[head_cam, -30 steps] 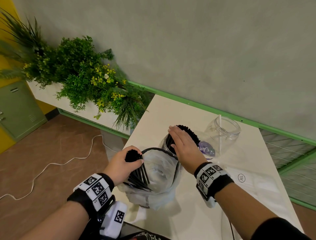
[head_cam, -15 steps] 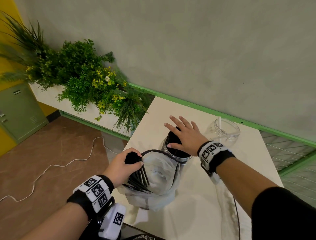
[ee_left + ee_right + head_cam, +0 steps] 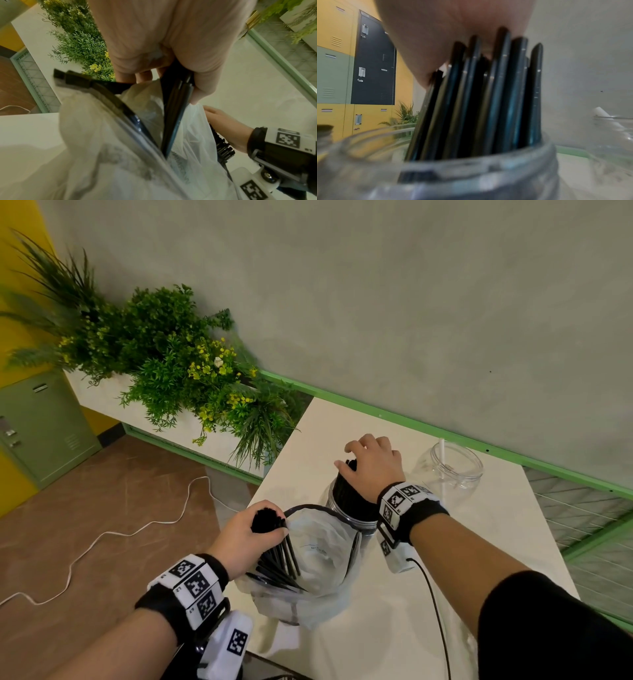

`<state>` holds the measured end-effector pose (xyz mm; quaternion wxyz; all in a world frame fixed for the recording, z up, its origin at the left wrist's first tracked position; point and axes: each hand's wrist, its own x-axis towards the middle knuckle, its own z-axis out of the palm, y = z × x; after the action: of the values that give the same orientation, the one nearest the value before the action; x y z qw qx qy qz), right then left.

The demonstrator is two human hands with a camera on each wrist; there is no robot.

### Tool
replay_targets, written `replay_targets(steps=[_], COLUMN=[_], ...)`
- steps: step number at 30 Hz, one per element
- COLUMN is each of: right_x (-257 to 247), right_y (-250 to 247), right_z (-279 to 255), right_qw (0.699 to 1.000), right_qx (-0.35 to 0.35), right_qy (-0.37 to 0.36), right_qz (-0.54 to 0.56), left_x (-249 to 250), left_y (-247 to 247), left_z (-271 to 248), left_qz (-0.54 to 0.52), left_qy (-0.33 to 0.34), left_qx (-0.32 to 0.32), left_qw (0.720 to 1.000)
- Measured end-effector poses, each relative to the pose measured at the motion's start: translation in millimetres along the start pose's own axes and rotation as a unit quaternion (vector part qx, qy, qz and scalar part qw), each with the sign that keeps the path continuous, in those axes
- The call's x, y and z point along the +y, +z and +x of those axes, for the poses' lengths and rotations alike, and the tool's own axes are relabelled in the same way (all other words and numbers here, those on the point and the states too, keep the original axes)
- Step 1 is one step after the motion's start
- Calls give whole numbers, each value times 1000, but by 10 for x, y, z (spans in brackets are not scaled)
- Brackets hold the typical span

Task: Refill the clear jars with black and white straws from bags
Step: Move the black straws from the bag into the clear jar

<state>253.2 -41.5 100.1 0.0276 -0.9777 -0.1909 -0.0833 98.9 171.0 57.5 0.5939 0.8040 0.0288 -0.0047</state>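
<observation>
A: What does the head view give that the wrist views do not?

B: It shows the whole desk (image 3: 394, 628). The left hand (image 3: 245, 534) is closed around a bundle of black straws (image 3: 274, 542); their lower ends go down into the open clear bag (image 3: 318, 563) at about 6 o'clock on the desk. Just behind the bag, touching it, stands the near jar (image 3: 346, 508), packed with black straws. The right hand (image 3: 375, 465) lies on top of these jar straws (image 3: 344, 484) with fingers curved over their tips. At 2 o'clock from this jar, apart from it, is the far jar (image 3: 455, 465) with one white straw (image 3: 442, 460) in it.

A: And the wrist views?

B: The left wrist view shows, from below, the fingers (image 3: 204, 75) wrapped around the bundle and the dark edge of the bag mouth. The right wrist view shows the palm pressing the straw tips, and lockers (image 3: 373, 65) behind, which the head view sees only partly. If the right hand really grips the straws or only rests on them, I cannot tell.

A: Any writing?

B: The bag has faint print, not readable. The wristbands (image 3: 195, 587) carry square black-and-white codes.
</observation>
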Motion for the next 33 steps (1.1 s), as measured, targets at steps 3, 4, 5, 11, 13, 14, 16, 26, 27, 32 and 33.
replay_targets(steps=[3,4,5,11,13,14,16,26,27,32,33], right_x=[13,11,7,18,30,41,83,458,439,293,269], right_y=[53,69,80,97,80,60,0,128,161,172,174], right_z=[11,3,-7,-16,-1,-5,-54,-671,-653,-374,-324], right_qw=[997,996,994,997,997,996,992,982,983,989,991], right_qx=[-70,-49,-10,11,-39,-38,-1,30,16,-2,-10], right_qy=[-4,-6,-8,-11,-1,-1,-12,-174,-175,-145,-133], right_qz=[40,75,105,72,64,81,124,68,50,15,12], left_x=[-6,-8,-11,-16,-19,-19,-18,-23,-19,-1,-2], left_y=[0,2,4,1,1,1,4,18,18,20,20], left_z=[6,5,4,8,5,3,1,5,6,0,0], left_qz=[-6,-8,-9,-14,-9,-8,-7,-6,-6,-7,-5], left_qy=[0,-1,-1,3,5,5,6,-1,-1,1,1], left_qx=[0,0,0,1,-2,-4,-2,10,11,11,10], left_qw=[1000,1000,1000,1000,1000,1000,1000,1000,1000,1000,1000])
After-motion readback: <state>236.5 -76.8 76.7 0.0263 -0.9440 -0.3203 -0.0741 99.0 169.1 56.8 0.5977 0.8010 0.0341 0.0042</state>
